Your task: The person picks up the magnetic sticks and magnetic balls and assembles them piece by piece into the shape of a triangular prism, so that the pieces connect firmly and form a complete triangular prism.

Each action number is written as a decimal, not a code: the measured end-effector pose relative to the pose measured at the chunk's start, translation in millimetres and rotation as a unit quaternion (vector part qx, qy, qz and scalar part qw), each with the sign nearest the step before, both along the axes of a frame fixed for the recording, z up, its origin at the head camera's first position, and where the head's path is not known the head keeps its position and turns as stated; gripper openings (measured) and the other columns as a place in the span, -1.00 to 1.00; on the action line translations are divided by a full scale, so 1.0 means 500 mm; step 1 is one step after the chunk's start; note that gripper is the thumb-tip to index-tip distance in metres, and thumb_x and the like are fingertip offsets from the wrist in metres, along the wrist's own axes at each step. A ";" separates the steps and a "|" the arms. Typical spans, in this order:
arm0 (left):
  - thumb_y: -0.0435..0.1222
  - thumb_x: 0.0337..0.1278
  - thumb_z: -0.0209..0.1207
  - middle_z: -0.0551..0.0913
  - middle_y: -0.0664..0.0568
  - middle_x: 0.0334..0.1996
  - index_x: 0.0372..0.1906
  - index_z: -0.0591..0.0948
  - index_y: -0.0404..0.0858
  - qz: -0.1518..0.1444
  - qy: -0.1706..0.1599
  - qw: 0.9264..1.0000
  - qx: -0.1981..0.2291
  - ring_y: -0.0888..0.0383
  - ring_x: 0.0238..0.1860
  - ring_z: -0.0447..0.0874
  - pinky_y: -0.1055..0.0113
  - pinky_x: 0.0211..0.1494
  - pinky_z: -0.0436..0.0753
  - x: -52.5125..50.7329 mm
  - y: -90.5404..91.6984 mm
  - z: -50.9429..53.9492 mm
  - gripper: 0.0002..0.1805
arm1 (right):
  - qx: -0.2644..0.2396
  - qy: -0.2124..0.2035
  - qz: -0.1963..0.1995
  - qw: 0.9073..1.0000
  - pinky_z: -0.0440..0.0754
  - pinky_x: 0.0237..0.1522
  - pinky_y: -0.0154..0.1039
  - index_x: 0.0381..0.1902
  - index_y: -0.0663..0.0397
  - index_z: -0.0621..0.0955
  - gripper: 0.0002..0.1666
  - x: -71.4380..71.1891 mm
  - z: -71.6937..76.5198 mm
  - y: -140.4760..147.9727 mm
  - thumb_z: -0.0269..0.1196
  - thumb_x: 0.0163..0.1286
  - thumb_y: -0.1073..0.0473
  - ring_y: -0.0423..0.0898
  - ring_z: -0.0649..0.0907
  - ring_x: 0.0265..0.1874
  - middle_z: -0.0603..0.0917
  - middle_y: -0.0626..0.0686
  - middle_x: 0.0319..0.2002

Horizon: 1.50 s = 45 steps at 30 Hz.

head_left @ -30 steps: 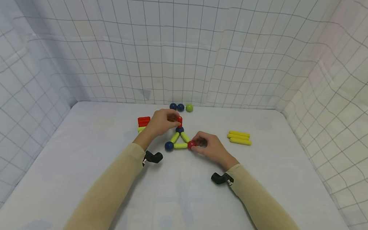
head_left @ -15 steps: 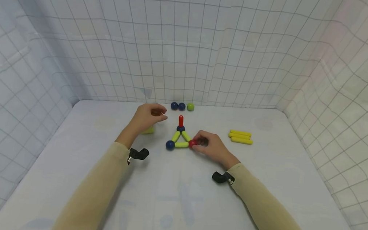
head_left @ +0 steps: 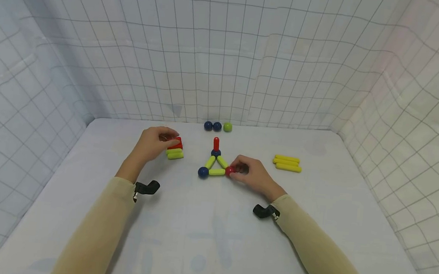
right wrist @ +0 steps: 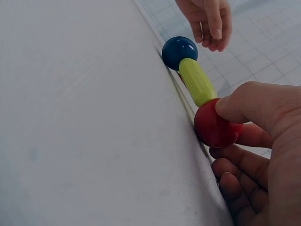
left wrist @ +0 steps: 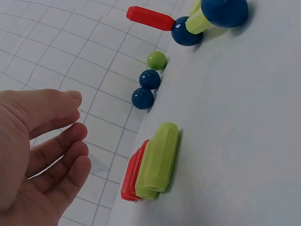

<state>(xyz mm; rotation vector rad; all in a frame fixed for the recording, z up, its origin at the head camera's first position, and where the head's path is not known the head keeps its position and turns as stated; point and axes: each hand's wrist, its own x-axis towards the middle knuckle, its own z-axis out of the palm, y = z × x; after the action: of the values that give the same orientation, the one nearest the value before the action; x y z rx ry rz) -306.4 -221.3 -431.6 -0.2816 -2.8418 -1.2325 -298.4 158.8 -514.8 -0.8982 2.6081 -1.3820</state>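
A triangle of yellow-green rods [head_left: 217, 172] joins a red ball [right wrist: 217, 123] and two dark blue balls [head_left: 203, 172]. From the far blue ball rises a red rod [head_left: 216, 144], standing upright. My right hand [head_left: 253, 174] pinches the red ball at the triangle's right corner between thumb and fingers. Over at the left, my left hand [head_left: 156, 142] hovers by a small stack of red rods [left wrist: 133, 174] and yellow-green rods [left wrist: 161, 157]. Its fingers are loosely bent, and the left wrist view shows nothing between them.
Two loose blue balls [head_left: 213, 126] and a green ball [head_left: 227, 127] sit at the table's back edge. Several yellow rods [head_left: 287, 163] lie at the right. Grid-patterned cloth walls [head_left: 226, 59] enclose the back and sides.
My left hand has let go of the red rod, which stays upright on the far blue ball, and has moved left to the rod stack. The right hand keeps its hold on the red ball.
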 end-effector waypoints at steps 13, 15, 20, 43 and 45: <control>-0.38 0.53 0.25 0.73 -0.23 0.11 0.20 0.76 -0.35 -0.024 -0.006 0.992 -0.124 -0.17 0.12 0.66 -0.11 0.28 0.62 0.020 0.001 -0.039 -0.71 | 0.002 -0.009 -0.005 1.000 0.65 -0.02 -0.10 -0.03 -0.19 0.75 -0.80 0.004 0.000 0.002 0.49 0.43 0.11 -0.07 0.65 -0.15 0.73 -0.14 -0.17; -0.39 0.51 0.27 0.75 -0.21 0.05 0.18 0.77 -0.35 -0.032 -0.003 0.990 -0.141 -0.15 0.07 0.66 -0.09 0.25 0.63 0.020 0.002 -0.045 -0.72 | 0.004 -0.011 -0.006 1.000 0.65 -0.01 -0.10 -0.03 -0.20 0.74 -0.80 0.005 0.000 0.002 0.49 0.43 0.10 -0.08 0.65 -0.15 0.73 -0.15 -0.16; -0.42 0.45 0.32 0.78 -0.15 -0.05 0.14 0.79 -0.36 -0.044 0.006 0.987 -0.156 -0.12 -0.01 0.67 -0.06 0.19 0.64 0.021 0.005 -0.053 -0.74 | 0.006 -0.011 -0.003 1.000 0.65 -0.01 -0.11 -0.03 -0.22 0.74 -0.80 0.004 -0.001 0.001 0.49 0.43 0.10 -0.09 0.65 -0.15 0.73 -0.16 -0.15; -0.35 0.35 0.42 0.81 -0.09 -0.06 0.10 0.82 -0.29 -0.054 -0.002 0.985 -0.164 -0.09 -0.01 0.70 -0.07 0.22 0.66 0.034 0.035 -0.048 -0.73 | 0.007 -0.002 -0.001 1.000 0.64 -0.03 -0.12 -0.05 -0.23 0.74 -0.81 0.002 0.002 -0.001 0.49 0.43 0.11 -0.09 0.65 -0.16 0.72 -0.16 -0.17; -0.34 0.34 0.43 0.80 -0.05 -0.10 0.11 0.82 -0.27 -0.061 0.004 0.988 -0.142 -0.04 -0.06 0.70 0.00 0.13 0.68 0.033 0.038 -0.047 -0.71 | 0.009 -0.001 -0.002 1.000 0.63 -0.03 -0.12 -0.05 -0.23 0.74 -0.81 0.002 0.004 -0.001 0.49 0.44 0.11 -0.09 0.64 -0.16 0.72 -0.15 -0.18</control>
<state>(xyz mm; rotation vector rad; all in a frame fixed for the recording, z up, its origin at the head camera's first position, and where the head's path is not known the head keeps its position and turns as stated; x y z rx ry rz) -289.7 -202.3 -454.9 -0.4724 -3.0302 -0.8332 -297.5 158.1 -512.7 -0.8888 2.6170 -1.3585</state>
